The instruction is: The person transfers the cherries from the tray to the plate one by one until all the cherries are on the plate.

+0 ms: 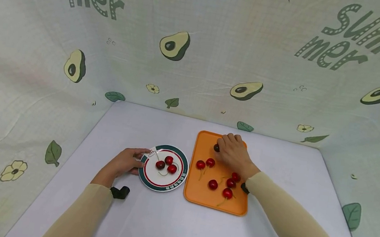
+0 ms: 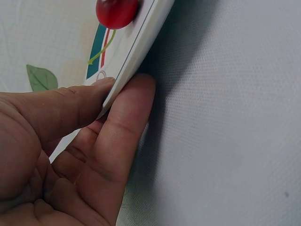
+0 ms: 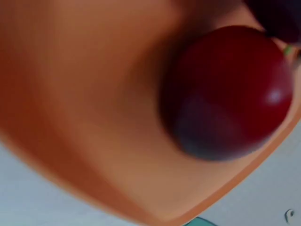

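Right hand (image 1: 233, 153) is at the far end of the orange tray (image 1: 198, 198), fingers curled down over a dark cherry (image 1: 216, 148) that shows just at the fingertips. Whether the fingers have actually closed on it I cannot tell from the head view, and the right wrist view is too close and blurred to settle it; it shows only a red cherry (image 3: 230, 94) filling the frame against the tray floor.

Left hand (image 1: 124, 163) steadies the plate (image 1: 179, 172): thumb on top of the rim, a finger tucked under its edge, seen plainly in the left wrist view, where the rim (image 2: 136, 56) is pinched between them. Three cherries (image 1: 167, 164) lie on the plate.

Judgement on the step: the cherry is small, round and likely to roll, so a light pinch by fingertips from above seems best, with little squeeze to avoid bruising. Taking the stem, if one is reachable, would be gentler. The plate sits just beside the tray, so the carry would be short; the left hand's hold should stop the plate sliding.

Loose cherries (image 1: 218, 177) are scattered over the near half of the tray, several with stems.

Surface: pale, matte table (image 1: 162, 229), faintly textured. On three sides hangs a cloth backdrop (image 1: 221, 39) printed with avocados, leaves, flowers and the word "Summer".
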A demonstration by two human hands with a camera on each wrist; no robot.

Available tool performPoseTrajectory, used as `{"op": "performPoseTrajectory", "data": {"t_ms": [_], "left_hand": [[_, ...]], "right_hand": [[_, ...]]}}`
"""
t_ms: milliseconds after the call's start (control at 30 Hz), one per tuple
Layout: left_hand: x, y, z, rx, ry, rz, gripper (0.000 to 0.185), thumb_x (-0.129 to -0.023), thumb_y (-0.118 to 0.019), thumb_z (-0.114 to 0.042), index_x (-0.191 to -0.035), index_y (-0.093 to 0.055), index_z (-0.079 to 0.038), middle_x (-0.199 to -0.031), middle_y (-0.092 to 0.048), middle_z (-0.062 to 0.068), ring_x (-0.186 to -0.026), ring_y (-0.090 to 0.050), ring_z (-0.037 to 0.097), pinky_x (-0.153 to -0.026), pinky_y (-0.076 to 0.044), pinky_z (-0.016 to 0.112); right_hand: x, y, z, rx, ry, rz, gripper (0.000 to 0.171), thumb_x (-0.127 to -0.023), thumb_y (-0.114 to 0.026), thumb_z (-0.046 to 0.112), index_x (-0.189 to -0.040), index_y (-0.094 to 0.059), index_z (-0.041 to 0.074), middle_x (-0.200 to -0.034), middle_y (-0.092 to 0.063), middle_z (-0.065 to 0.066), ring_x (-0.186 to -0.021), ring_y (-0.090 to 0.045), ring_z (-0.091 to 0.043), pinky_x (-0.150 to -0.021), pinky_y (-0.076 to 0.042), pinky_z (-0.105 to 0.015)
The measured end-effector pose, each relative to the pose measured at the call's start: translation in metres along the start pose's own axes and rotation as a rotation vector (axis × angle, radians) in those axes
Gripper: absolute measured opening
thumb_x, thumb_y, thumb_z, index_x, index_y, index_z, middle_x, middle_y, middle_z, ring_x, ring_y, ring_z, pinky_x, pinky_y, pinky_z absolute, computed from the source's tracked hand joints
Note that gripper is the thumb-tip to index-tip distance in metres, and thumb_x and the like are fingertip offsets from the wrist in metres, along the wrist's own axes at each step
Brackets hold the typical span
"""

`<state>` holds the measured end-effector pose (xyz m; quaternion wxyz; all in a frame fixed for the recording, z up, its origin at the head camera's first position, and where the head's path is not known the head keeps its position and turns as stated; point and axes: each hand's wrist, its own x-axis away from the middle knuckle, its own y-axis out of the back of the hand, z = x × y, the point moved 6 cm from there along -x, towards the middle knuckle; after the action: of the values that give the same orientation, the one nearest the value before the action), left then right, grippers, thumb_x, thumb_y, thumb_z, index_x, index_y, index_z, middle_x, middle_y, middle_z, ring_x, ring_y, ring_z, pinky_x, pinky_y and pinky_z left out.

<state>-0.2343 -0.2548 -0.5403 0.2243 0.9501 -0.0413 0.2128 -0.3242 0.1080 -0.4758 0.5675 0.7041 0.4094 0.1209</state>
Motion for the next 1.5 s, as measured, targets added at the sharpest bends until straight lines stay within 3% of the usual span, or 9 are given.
{"op": "performPoseTrajectory", "data": {"t_ms": [200,600,1000,1500], "left_hand": [[-0.002,0.0,0.001,-0.012,0.013,-0.007,0.058,-0.096,-0.073,-0.003,-0.149,-0.061,-0.019,-0.129,-0.056,0.017,-0.082,-0.066,0.021,-0.07,-0.062,0.028],[0.001,-0.001,0.0,0.004,0.0,0.008,0.056,-0.097,-0.072,-0.002,-0.149,-0.061,-0.018,-0.129,-0.055,0.017,-0.08,-0.066,0.02,-0.07,-0.062,0.028],[0.0,0.0,0.0,0.013,-0.004,0.008,0.057,-0.096,-0.071,0.0,-0.149,-0.061,-0.016,-0.129,-0.056,0.018,-0.081,-0.067,0.02,-0.07,-0.063,0.029],[0.0,0.0,0.0,-0.01,0.005,-0.003,0.058,-0.096,-0.073,-0.003,-0.151,-0.06,-0.019,-0.132,-0.055,0.018,-0.083,-0.066,0.021,-0.072,-0.063,0.028]], "right_hand": [[-0.012,0.007,0.017,0.045,0.043,-0.01,0.038,-0.102,-0.066,0.04,-0.105,-0.059,0.003,-0.099,-0.057,-0.012,-0.096,-0.05,-0.032,-0.09,-0.047,-0.046],[-0.036,0.011,0.059,-0.026,0.111,0.014,0.037,-0.105,-0.058,0.04,-0.117,-0.06,0.005,-0.108,-0.059,-0.01,-0.106,-0.053,-0.03,-0.097,-0.046,-0.046],[-0.051,0.015,0.108,0.0,0.259,0.02,0.036,-0.105,-0.063,0.041,-0.12,-0.062,0.008,-0.107,-0.059,-0.006,-0.102,-0.05,-0.026,-0.09,-0.043,-0.037],[-0.049,0.005,0.123,-0.023,0.267,0.107,0.038,-0.106,-0.059,0.046,-0.125,-0.061,0.013,-0.108,-0.06,-0.002,-0.102,-0.05,-0.022,-0.092,-0.043,-0.034]]}}
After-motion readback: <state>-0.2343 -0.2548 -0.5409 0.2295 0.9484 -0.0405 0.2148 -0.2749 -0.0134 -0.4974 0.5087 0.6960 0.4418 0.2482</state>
